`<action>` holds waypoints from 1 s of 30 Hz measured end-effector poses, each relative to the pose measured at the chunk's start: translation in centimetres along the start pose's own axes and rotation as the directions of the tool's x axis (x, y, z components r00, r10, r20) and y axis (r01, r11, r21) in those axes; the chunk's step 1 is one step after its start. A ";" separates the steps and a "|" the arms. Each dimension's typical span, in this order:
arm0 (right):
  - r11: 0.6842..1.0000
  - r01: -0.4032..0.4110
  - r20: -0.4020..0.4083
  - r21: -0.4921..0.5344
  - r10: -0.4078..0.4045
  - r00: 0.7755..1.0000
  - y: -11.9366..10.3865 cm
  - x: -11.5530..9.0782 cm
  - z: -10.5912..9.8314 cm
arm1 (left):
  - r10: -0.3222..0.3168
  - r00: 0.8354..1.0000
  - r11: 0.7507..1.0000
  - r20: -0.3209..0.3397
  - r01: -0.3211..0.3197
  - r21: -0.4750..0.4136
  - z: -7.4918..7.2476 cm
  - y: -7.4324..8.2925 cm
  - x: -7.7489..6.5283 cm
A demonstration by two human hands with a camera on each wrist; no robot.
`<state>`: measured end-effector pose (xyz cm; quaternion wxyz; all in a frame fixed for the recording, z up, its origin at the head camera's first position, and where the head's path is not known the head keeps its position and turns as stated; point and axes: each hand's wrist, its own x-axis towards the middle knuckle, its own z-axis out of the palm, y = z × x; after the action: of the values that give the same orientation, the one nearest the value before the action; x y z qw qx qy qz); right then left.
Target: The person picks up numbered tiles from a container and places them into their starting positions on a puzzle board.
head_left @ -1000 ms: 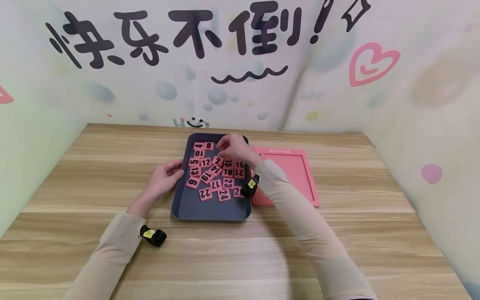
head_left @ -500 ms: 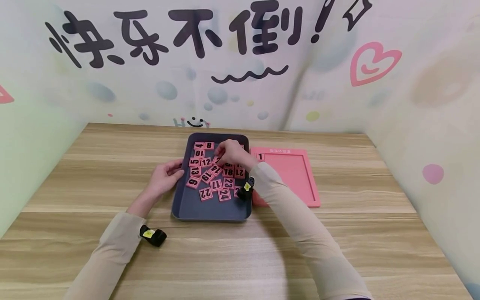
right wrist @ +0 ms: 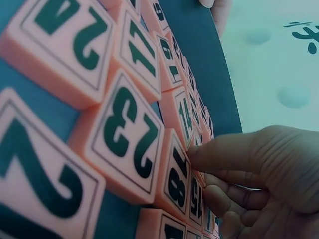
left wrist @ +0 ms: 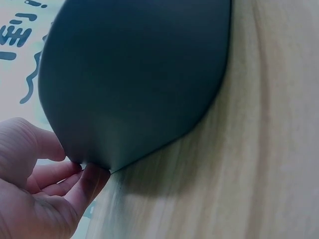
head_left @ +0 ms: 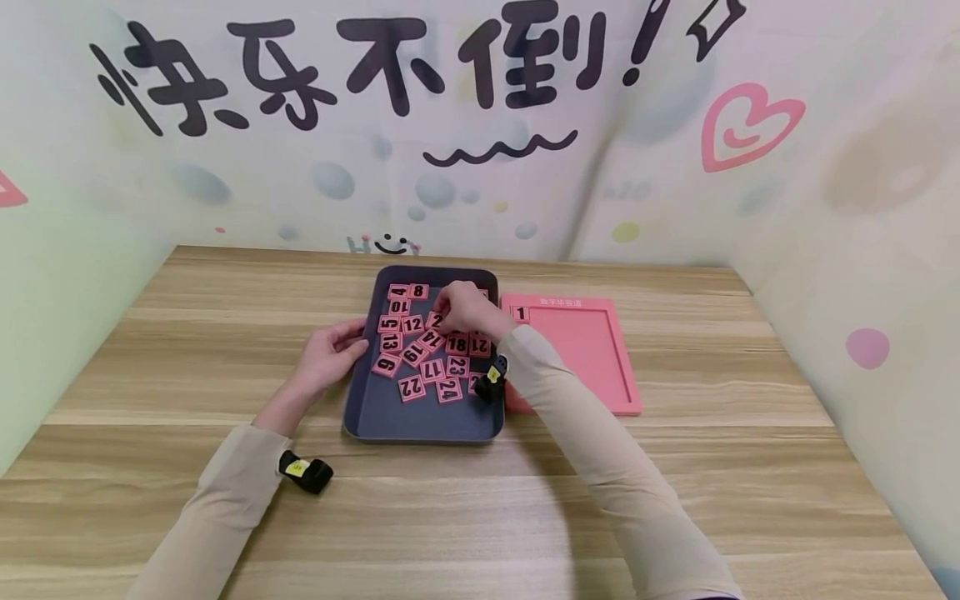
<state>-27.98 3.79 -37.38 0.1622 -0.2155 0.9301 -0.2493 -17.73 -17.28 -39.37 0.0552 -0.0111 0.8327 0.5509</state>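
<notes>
Right hand [head_left: 468, 307]: is standing over the far part of the tray, fingers bent, thumb and fingertips at the tile marked 2 [head_left: 435, 320]; whether they are pinching it, cannot be told.
Tile position: is lying number up inside the tray, between the tile marked 12 [head_left: 412, 324] and the hand.
Tile handling: is probably behaving as a light, rigid plastic block; smooth sides may be slipping under a shallow pinch; breakage is seeming unlikely.
Hold point: opposite side walls, whose thickness is offering purchase; the tile marked 14 [head_left: 430, 339] is crowding the near side.
Left hand [head_left: 326, 357]: is gripping the left rim of the tray [head_left: 423, 421] with bent fingers.
Tray handling: is appearing stiff and light, so the rim grip is likely steadying it.
Pink frame [head_left: 581, 354]: is lying just right of the tray, carrying the tile marked 1 [head_left: 521, 313] in its far left corner.
Table [head_left: 442, 525]: is supporting tray and frame.
</notes>
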 end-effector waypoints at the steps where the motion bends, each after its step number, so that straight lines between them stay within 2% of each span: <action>1: 1.000 0.009 -0.001 -0.004 -0.009 1.000 0.1 0.0 0.0 | 0.000 1.000 1.000 0.000 0.000 0.004 0.0 0.0 0.0; 5: 0.999 0.026 -0.002 -0.020 -0.026 1.000 0.0 -0.5 -0.5 | 0.000 1.000 1.000 0.000 0.000 0.007 0.0 0.0 0.0; 13: 0.990 0.131 -0.026 -0.047 -0.133 0.991 -0.3 -2.0 -2.1 | 0.000 1.000 1.000 0.005 0.000 0.003 0.1 0.0 0.0; 23: 0.979 0.180 -0.086 0.095 -0.172 0.981 1.4 -3.7 -3.6 | 0.007 1.000 1.000 0.010 -0.007 0.009 0.1 0.0 0.0; 30: 0.971 0.212 -0.124 0.110 -0.198 0.972 3.2 -5.4 -4.5 | -0.004 1.000 1.000 0.008 0.004 -0.004 0.0 -0.1 0.1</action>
<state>-26.21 10.66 -34.29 0.0959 -0.2859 0.8933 -0.3333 -17.80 -17.29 -39.43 0.0595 -0.0106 0.8312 0.5527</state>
